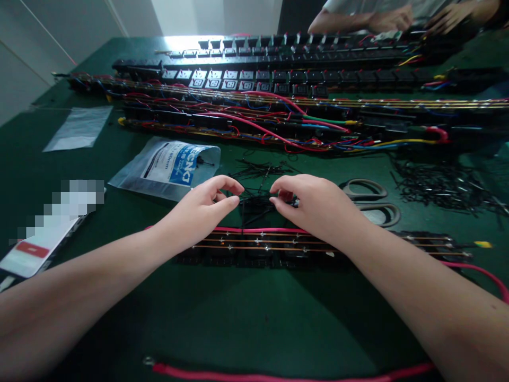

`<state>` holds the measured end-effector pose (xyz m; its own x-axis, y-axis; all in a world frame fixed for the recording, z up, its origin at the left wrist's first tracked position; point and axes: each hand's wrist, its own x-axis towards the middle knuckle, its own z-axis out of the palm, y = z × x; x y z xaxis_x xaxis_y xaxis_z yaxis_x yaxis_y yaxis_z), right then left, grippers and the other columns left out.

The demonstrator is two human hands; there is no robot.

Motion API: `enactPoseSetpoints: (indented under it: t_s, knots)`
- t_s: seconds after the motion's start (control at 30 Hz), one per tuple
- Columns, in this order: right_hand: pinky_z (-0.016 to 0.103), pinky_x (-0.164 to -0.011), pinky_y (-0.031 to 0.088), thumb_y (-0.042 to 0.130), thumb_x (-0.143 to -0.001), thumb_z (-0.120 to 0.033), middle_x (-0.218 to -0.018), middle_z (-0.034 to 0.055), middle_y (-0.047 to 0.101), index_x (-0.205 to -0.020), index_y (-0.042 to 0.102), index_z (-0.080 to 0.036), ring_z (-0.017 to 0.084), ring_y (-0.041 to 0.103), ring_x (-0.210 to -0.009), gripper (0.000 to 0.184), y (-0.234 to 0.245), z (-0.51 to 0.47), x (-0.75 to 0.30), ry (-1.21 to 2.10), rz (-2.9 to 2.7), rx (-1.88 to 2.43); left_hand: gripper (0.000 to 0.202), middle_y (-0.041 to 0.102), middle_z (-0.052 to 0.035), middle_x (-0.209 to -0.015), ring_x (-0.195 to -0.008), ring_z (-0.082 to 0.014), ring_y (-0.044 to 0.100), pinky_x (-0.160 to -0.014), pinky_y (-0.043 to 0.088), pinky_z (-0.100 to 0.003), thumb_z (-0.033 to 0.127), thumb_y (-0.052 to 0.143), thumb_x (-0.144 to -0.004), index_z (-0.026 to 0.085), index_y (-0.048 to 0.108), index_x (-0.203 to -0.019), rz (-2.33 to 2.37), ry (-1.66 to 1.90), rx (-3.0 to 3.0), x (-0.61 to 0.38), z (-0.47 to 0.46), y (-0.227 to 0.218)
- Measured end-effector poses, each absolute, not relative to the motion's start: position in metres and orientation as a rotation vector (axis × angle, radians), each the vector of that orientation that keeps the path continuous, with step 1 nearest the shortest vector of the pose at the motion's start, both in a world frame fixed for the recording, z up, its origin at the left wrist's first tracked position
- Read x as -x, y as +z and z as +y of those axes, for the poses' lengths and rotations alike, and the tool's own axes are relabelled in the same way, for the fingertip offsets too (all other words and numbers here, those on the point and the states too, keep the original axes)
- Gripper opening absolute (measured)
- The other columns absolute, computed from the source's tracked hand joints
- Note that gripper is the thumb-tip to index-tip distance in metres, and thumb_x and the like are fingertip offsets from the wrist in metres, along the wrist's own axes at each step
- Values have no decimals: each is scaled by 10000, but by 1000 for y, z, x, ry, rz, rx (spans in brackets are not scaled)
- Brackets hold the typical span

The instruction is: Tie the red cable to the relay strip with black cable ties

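Observation:
My left hand (212, 199) is curled over the near strip, thumb and forefinger brought together beside a thin black cable tie (243, 217) that rises from the strip. Facing it a short gap away, my right hand (308, 199) has its thumb and fingertips bent into a pinch; what they hold is too dark to make out. Below both hands lies a black socket strip (258, 257), with copper rods and a red wire running along it. Scissors (376, 212) lie partly behind my right hand, grey handles showing. Loose black cable ties (260, 170) are scattered behind my fingertips.
A clear plastic bag with a blue label (169, 162) and a phone (51, 228) lie left. More cable ties (445, 183) are heaped right. Several wired strips (254, 109) fill the back, where another person's hands (392, 20) work. A red cable (278, 378) crosses the front.

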<state>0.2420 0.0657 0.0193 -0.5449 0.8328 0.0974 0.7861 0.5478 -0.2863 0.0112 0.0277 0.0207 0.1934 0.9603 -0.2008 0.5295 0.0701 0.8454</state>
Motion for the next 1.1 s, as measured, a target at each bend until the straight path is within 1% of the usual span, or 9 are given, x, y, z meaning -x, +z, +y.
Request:
enactPoseSetpoints:
  t_s: [0.13,0.3,0.47,0.57,0.97,1.1]
  knots:
    - [284,-594,370,587,-855,-271,-831,25,712,-959,663,-223,185,615,-732,138,18,66,-242,316,-2556,1394,308,642,-10,-978,-818,-164,567,-755,430,-315,384,552,-901,210,625,-1143,1418,641,-1585,-13,28,23]
    - [277,-571,362,581,-875,-296,-808,17,715,-1028,641,-223,173,606,-679,180,17,65,-242,333,-2501,1455,259,641,-5,-946,-796,-146,556,-727,425,-289,340,560,-895,194,644,-1093,1364,695,-1560,-14,27,27]
    - [290,-598,366,576,-875,-288,-826,28,715,-932,666,-224,188,608,-729,125,18,66,-242,325,-2526,1445,251,629,-3,-929,-802,-149,553,-719,412,-292,327,559,-895,192,646,-1087,1369,686,-1551,-15,27,29]
    - [294,-615,370,554,-886,-279,-826,28,710,-893,675,-225,190,607,-744,133,19,66,-241,346,-2537,1459,242,623,2,-909,-800,-148,549,-713,405,-291,318,555,-898,193,644,-1086,1372,689,-1550,-15,27,28]
    - [292,-590,360,553,-891,-293,-822,35,705,-928,692,-220,190,592,-727,162,20,67,-241,371,-2558,1479,228,616,9,-874,-787,-145,545,-702,400,-283,321,573,-893,204,648,-1073,1337,697,-1572,-14,27,29]
    - [292,-589,363,543,-890,-265,-813,33,700,-879,684,-224,188,591,-725,147,19,68,-241,348,-2572,1457,229,629,-5,-901,-799,-154,556,-703,406,-287,313,573,-880,195,657,-1057,1332,693,-1588,-14,26,30]
